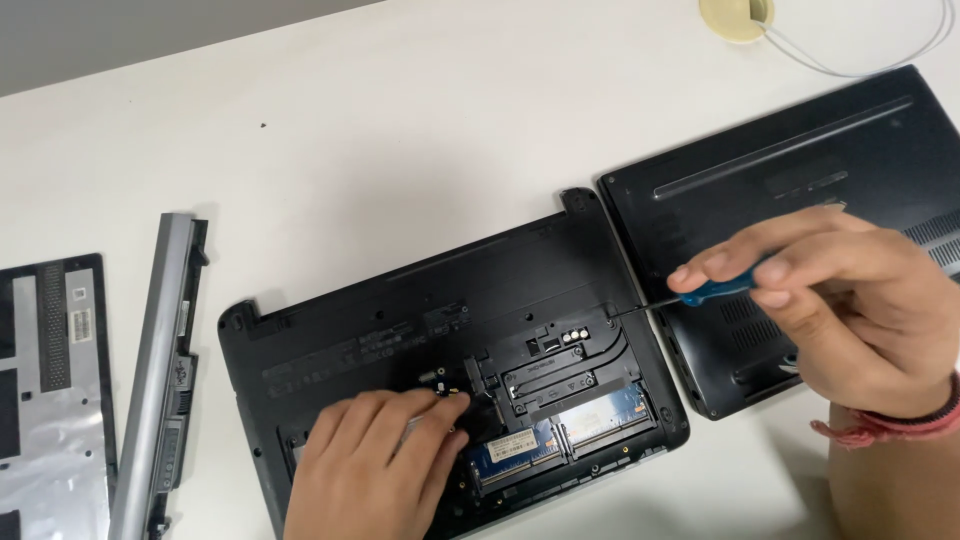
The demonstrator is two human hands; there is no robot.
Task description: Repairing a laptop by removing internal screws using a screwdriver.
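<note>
A black laptop (400,320) lies upside down in the middle of the white table, its bottom cover off so that blue memory modules (515,452) and a heat pipe show. My left hand (370,470) rests inside the open bay at the lower left, fingertips pinching a small part near the middle. My right hand (840,295) holds a blue-handled screwdriver (715,290), whose thin tip touches the laptop's upper right area.
A second closed black laptop (800,160) lies at the right, under my right hand. A long grey battery (155,370) and a removed cover panel (50,400) lie at the left. A tape roll (735,18) with a white cable sits at the top.
</note>
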